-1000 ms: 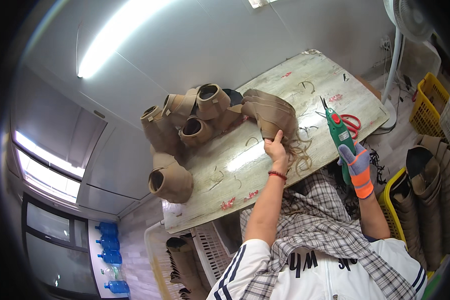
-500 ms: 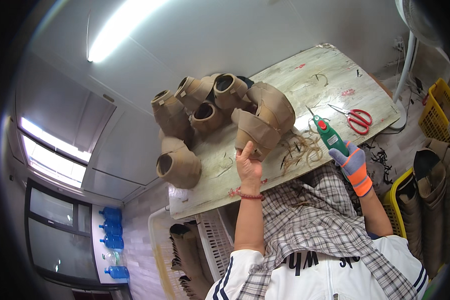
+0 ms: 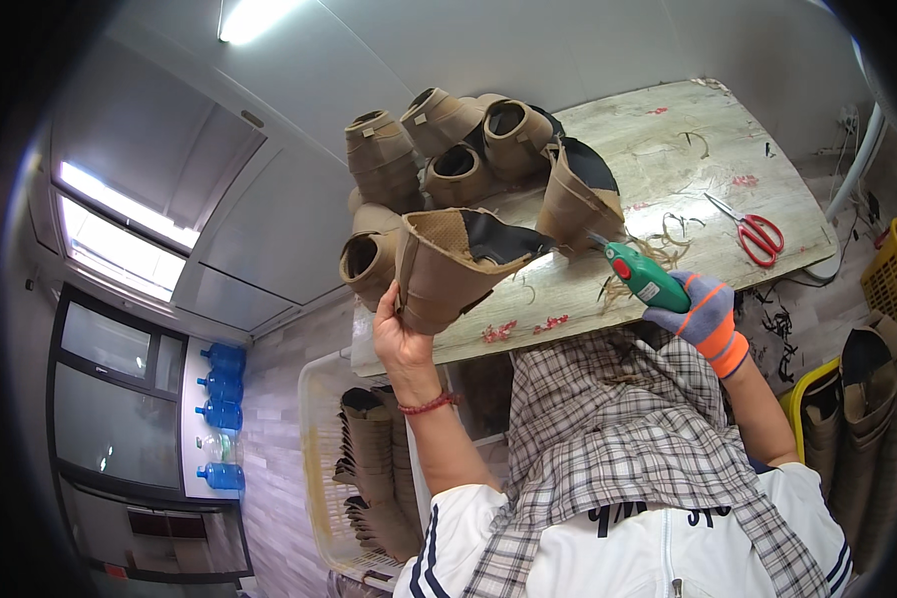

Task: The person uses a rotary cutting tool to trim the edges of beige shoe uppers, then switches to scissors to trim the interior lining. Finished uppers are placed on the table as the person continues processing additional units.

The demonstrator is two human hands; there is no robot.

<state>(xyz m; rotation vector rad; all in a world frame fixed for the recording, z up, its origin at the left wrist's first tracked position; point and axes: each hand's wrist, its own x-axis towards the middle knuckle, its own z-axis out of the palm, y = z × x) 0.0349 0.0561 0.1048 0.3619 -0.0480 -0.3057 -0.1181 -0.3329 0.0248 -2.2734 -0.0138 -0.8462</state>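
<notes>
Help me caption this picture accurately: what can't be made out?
In the head view:
Left hand: some fingers, behind the brown upper it holds.
Green tool: rear end, covered by the gloved right hand.
Ceiling light: cut off by the top edge.
Farther yellow basket: cut off by the right edge.
</notes>
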